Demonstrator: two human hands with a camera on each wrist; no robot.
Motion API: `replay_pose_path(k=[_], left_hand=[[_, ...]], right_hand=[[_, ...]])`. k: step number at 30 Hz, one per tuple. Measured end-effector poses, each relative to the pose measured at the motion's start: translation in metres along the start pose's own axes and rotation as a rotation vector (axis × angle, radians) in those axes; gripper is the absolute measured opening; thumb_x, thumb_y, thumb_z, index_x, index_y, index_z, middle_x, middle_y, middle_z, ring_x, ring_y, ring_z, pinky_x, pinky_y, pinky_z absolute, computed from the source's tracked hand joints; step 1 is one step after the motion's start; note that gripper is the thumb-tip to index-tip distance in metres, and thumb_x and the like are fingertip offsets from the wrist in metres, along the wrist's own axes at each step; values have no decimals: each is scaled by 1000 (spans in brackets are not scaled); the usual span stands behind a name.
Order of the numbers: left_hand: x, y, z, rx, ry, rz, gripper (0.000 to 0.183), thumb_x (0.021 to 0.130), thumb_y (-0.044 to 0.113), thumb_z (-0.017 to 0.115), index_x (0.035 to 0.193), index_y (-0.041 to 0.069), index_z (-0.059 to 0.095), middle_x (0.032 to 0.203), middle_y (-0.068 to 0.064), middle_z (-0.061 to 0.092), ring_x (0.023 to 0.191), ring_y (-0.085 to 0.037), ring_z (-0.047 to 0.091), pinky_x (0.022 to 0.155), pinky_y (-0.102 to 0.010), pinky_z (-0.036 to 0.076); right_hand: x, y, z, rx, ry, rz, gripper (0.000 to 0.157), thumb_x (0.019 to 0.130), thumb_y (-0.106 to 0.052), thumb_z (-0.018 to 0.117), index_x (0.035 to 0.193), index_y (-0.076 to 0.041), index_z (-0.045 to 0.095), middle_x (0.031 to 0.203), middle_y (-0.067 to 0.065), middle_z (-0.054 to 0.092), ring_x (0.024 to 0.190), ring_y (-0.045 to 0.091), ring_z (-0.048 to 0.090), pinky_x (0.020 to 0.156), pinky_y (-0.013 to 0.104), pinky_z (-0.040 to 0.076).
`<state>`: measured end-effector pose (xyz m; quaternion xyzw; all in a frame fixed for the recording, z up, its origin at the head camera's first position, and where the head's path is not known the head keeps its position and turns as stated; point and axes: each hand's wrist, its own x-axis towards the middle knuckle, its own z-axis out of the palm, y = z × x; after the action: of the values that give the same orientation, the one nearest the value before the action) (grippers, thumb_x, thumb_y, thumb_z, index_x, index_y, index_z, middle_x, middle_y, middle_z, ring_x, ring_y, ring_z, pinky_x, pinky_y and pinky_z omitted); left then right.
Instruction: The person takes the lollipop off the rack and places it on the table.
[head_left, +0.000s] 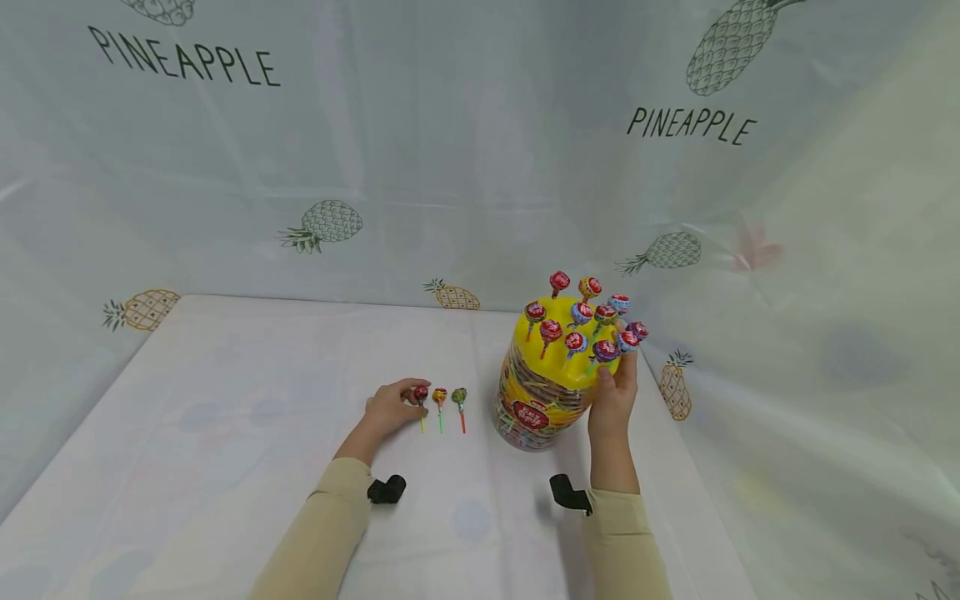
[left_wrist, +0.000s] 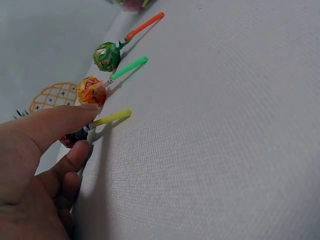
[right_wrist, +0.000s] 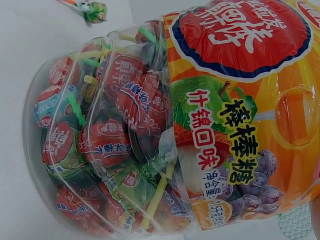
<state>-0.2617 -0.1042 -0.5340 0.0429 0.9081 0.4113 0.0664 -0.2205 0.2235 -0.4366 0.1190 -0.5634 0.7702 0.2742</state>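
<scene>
My left hand point(head_left: 388, 408) pinches a dark red lollipop point(head_left: 421, 393) by its wrapped head, thumb on one side and fingers on the other. Its yellow stick point(left_wrist: 112, 118) points toward me over the table, as the left wrist view shows. Just right of it lie an orange-yellow lollipop point(head_left: 439, 395) with a green stick and a green lollipop point(head_left: 459, 396) with a red stick. With my right hand point(head_left: 615, 398) I grip the upper right side of a big lollipop jar point(head_left: 531, 417), which leans to the right. Several lollipops stand upright in its yellow lid point(head_left: 564, 367).
A white cloth covers the table point(head_left: 225, 433). Behind and to the right hangs a pale curtain point(head_left: 450, 167) printed with pineapples, close to the jar. Through the jar's clear wall, wrapped lollipops point(right_wrist: 105, 142) show packed inside.
</scene>
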Motion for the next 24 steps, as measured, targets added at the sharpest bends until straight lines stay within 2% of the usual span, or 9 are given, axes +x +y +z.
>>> replay_pose_path(k=[9, 14, 19, 24], left_hand=[[0, 2, -1, 45, -19, -5, 51, 80, 19, 78, 129, 18, 64, 79, 5, 55, 80, -20, 46, 73, -39, 28], [1, 2, 0, 75, -10, -6, 51, 81, 24, 79, 129, 18, 64, 79, 5, 54, 78, -19, 46, 71, -38, 28], [1, 3, 1, 94, 2, -8, 56, 80, 27, 80, 132, 16, 61, 78, 5, 53, 77, -20, 45, 70, -38, 29], [-1, 3, -1, 20, 27, -13, 64, 80, 26, 81, 137, 12, 56, 83, -1, 55, 74, -20, 45, 69, -37, 33]], right_hand=[[1, 1, 0, 28, -15, -24, 54, 99, -22, 57, 150, -21, 39, 149, 10, 39, 132, 26, 41, 103, 27, 41], [1, 2, -1, 58, -12, -34, 59, 97, -27, 60, 150, -16, 39, 146, 11, 40, 131, 26, 42, 102, 26, 41], [1, 1, 0, 42, -11, -28, 60, 96, -30, 60, 151, -17, 38, 147, 11, 39, 133, 27, 40, 102, 27, 41], [1, 1, 0, 39, -11, -17, 57, 98, -25, 59, 151, -18, 39, 148, 11, 38, 133, 27, 39, 102, 26, 41]])
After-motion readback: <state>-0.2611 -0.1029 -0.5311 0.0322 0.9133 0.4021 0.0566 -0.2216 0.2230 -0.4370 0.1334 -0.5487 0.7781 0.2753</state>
